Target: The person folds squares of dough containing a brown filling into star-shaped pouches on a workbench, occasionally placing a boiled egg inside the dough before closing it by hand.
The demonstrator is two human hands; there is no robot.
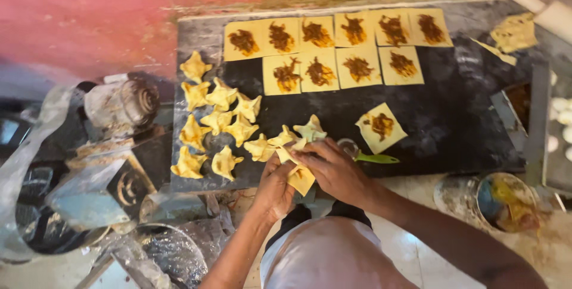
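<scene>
Both hands at near edge of black slab (pixel 453 122), left hand (pixel 275 189) and right hand (pixel 335 171) pinching one dough square (pixel 300 176) between fingers, folded dumplings (pixel 217 122) left, filled squares (pixel 339 44) far, pastry cutter (pixel 366 155) right.

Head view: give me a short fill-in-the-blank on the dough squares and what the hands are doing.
1. Both hands pinch one dough square at the slab's ____ edge.
2. The folded parcels lie to the ____ of the open filled squares in the picture.
3. One filled square lies apart, tilted, above a ____-handled tool.

Missing words: near; left; green
</scene>
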